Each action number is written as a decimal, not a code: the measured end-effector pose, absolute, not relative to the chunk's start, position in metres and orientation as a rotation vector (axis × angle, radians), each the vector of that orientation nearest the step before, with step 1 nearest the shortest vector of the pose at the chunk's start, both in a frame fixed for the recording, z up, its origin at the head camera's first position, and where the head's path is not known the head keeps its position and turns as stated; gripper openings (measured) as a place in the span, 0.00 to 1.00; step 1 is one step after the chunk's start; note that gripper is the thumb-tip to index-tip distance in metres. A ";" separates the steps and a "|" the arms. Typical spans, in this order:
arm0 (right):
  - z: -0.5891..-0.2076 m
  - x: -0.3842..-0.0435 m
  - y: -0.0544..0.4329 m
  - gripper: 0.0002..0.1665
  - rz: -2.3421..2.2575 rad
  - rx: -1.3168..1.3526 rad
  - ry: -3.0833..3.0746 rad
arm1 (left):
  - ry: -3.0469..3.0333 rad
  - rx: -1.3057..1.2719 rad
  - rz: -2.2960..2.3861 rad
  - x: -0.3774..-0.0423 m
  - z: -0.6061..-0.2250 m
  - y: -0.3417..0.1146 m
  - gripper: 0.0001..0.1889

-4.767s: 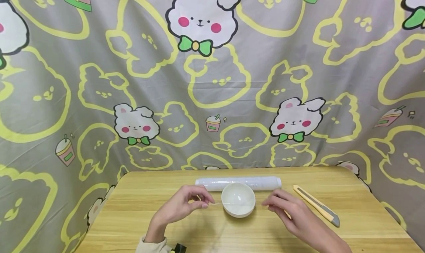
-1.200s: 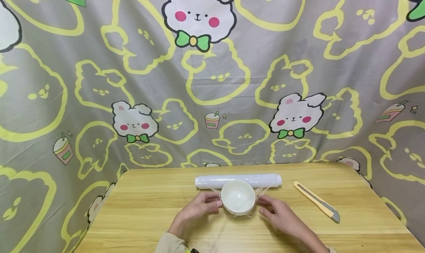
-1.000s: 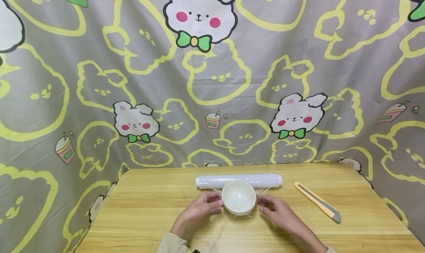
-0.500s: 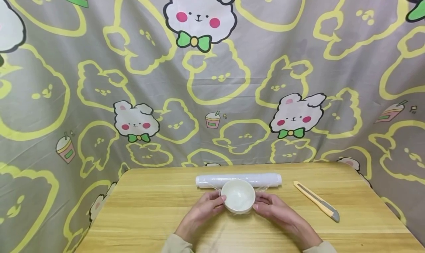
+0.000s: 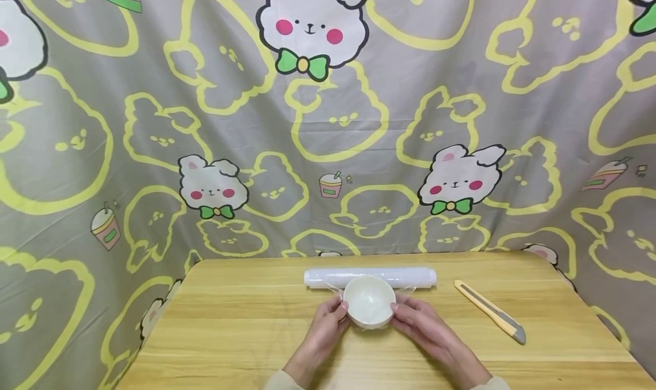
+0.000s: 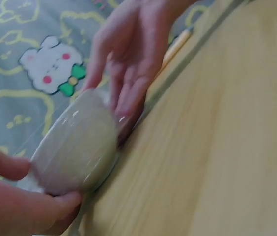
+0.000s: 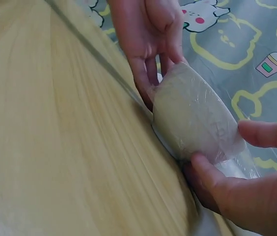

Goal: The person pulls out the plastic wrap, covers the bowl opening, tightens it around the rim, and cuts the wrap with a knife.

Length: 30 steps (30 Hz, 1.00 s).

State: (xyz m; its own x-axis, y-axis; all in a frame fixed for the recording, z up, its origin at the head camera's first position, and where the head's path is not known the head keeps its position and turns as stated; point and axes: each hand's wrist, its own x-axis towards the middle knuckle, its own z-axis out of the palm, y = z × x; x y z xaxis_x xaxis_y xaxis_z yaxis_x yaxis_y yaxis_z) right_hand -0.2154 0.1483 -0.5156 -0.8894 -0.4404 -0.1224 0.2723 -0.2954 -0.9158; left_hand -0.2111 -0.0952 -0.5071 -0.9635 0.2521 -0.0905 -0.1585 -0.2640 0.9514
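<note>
A small white bowl (image 5: 369, 302) stands at the middle of the table, with clear cling film (image 7: 212, 123) drawn over it and lying in wrinkles on its side. Loose ends of the film stick out beyond the rim at left and right. My left hand (image 5: 327, 324) holds the bowl's left side, its thumb at the rim. On the opposite side my right hand (image 5: 421, 324) grips it likewise, thumb at the rim and fingers lower down. Both wrist views show the bowl between the two hands, fingers on the film-covered wall; some fingertips are hidden behind it.
Behind the bowl lies a roll of cling film (image 5: 328, 278), partly covered by the bowl. A yellow and grey utility knife (image 5: 489, 311) lies to the right on the wooden table (image 5: 230, 333). A patterned curtain (image 5: 287, 208) hangs around the table's back and sides.
Earlier my hands were apart, stretching film across the bowl. Since then they have come in to its sides, the film has been folded down, and the thumbs have moved onto the rim.
</note>
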 end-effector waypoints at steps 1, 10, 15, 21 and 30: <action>-0.515 -0.215 0.149 0.43 -2.214 -0.206 1.525 | 1.712 0.103 2.324 -0.210 -0.507 -0.093 0.28; -0.516 -0.216 0.151 0.42 -2.169 -0.219 1.577 | 1.674 0.028 2.396 -0.209 -0.507 -0.090 0.28; -0.517 -0.216 0.159 0.42 -2.191 -0.222 1.580 | 1.662 0.001 2.425 -0.207 -0.509 -0.091 0.29; -0.507 -0.218 0.186 0.43 -2.104 -0.175 1.710 | 1.668 -0.064 2.432 -0.193 -0.507 -0.096 0.33; -0.468 -0.229 0.206 0.25 -1.894 -0.266 2.458 | 1.259 -0.273 2.491 -0.146 -0.481 -0.082 0.34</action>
